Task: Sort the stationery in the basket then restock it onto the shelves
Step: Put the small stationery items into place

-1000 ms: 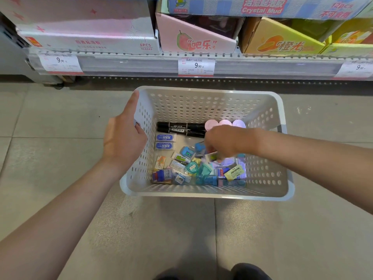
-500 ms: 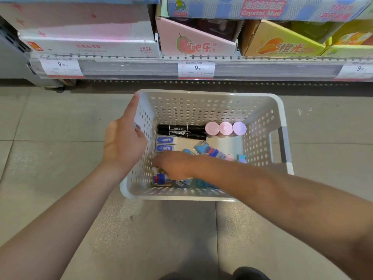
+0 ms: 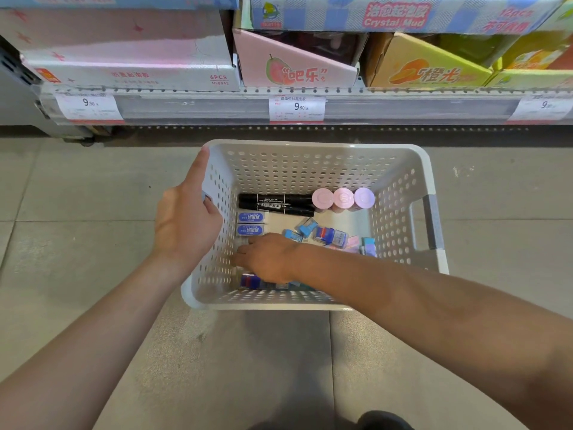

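A white perforated basket (image 3: 316,169) sits on the floor below the shelf. My left hand (image 3: 186,221) grips its left rim. My right hand (image 3: 268,257) is down inside at the near left corner, palm down over small items; what the fingers hold is hidden. Two black markers (image 3: 276,203) lie along the far wall beside three pink and lilac round caps (image 3: 342,197). Two white erasers with blue sleeves (image 3: 251,223) lie under the markers. Several small blue and pastel erasers and sharpeners (image 3: 328,235) are scattered in the middle.
A shelf edge with price tags (image 3: 296,107) runs across the top, close behind the basket. Boxed goods stand on it: a white-pink box (image 3: 130,57), a pink carton (image 3: 294,66), an orange carton (image 3: 424,66). Grey tiled floor (image 3: 77,197) surrounds the basket. A dark shoe tip (image 3: 384,422) shows at the bottom.
My right hand has moved from the middle right of the basket to its near left corner. The left hand has kept its grip on the rim.
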